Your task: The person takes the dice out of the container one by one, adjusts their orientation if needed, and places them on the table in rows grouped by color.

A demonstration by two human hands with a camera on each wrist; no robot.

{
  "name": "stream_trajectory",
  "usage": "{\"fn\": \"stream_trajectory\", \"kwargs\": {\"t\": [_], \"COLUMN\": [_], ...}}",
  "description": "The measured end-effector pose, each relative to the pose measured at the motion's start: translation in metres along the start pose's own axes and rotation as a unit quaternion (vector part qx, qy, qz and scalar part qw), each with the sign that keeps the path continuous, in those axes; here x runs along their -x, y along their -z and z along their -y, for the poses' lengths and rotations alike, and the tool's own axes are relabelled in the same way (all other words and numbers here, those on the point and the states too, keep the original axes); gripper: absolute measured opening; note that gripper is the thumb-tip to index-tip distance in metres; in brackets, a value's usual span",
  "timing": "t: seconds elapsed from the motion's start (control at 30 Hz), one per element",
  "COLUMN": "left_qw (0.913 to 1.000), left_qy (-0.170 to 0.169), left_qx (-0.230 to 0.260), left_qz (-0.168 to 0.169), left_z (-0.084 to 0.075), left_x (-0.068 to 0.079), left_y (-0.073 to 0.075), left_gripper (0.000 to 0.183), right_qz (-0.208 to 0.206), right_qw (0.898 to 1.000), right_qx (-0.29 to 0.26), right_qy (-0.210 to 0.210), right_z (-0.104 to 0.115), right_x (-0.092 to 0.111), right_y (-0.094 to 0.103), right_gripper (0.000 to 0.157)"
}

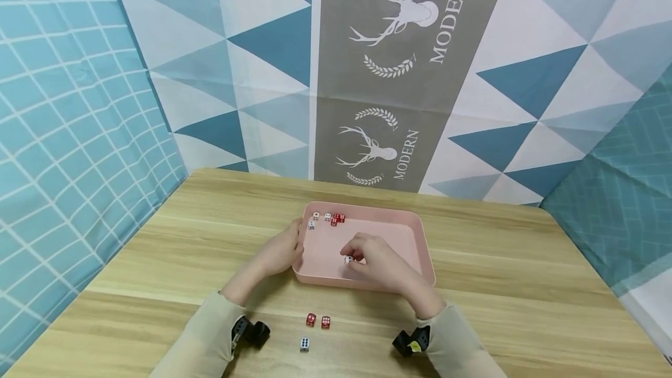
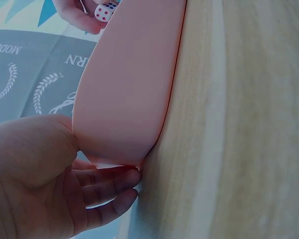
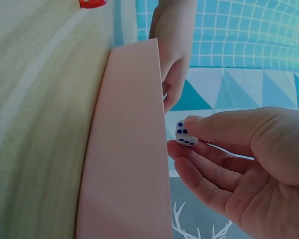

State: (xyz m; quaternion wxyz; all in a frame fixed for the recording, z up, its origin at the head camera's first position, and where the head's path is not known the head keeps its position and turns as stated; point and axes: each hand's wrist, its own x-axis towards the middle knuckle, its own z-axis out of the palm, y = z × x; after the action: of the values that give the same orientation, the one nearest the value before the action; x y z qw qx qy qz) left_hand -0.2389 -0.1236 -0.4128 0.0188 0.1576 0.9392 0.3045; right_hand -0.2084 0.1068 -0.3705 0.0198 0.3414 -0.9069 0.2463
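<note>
Over the pink tray [image 1: 328,280], my right hand [image 1: 378,258] pinches a white die [image 1: 348,259] between thumb and fingers. Blue pips show on that die [image 3: 185,133] in the right wrist view. My left hand [image 1: 280,248] grips the tray's left side, its thumb at the rim and its fingers along the outside of the wall [image 2: 124,94]. Three white dice, one of them a die [image 1: 311,225] with dark pips, lie in the tray's far left corner. Close beside them is a small cluster of red dice [image 1: 333,222].
On the wooden table [image 1: 499,284] in front of the tray lie two red dice, a left one [image 1: 311,319] and a right one [image 1: 325,322]. Nearer to me is another white die [image 1: 304,344]. A patterned cloth [image 1: 273,74] hangs behind the table.
</note>
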Motion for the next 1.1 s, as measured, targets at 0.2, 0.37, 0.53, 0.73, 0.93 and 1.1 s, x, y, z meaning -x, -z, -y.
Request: {"fn": "stream_trajectory", "kwargs": {"t": [0.2, 0.37, 0.53, 0.73, 0.93, 1.1], "left_qw": [1.0000, 1.0000, 1.0000, 1.0000, 0.9999, 1.0000], "left_qy": [-0.001, -0.006, -0.007, -0.009, -0.011, -0.009], "left_qx": [-0.001, 0.001, -0.003, -0.004, -0.007, -0.001], "left_qz": [0.003, 0.000, -0.001, 0.000, -0.001, -0.002], "left_z": [0.000, -0.001, -0.001, 0.000, -0.001, -0.003], "left_x": [0.000, 0.000, -0.001, -0.002, -0.001, 0.000], "left_y": [0.000, 0.001, 0.001, 0.000, 0.001, 0.002], "left_gripper": [0.057, 0.057, 0.057, 0.057, 0.057, 0.057], "right_qz": [0.007, 0.019, 0.019, 0.018, 0.054, 0.074], "right_qw": [1.000, 0.999, 0.999, 0.999, 0.997, 0.994], "right_qx": [-0.006, -0.006, 0.007, 0.012, 0.016, 0.038], "right_qy": [0.017, 0.033, 0.044, 0.048, 0.056, 0.077], "right_z": [0.006, 0.013, 0.018, 0.022, 0.031, 0.040], "right_x": [0.009, 0.014, 0.017, 0.019, 0.023, 0.026], "right_y": [-0.004, -0.006, -0.008, -0.008, -0.008, -0.010], "right_gripper": [0.011, 0.010, 0.007, 0.008, 0.008, 0.007]}}
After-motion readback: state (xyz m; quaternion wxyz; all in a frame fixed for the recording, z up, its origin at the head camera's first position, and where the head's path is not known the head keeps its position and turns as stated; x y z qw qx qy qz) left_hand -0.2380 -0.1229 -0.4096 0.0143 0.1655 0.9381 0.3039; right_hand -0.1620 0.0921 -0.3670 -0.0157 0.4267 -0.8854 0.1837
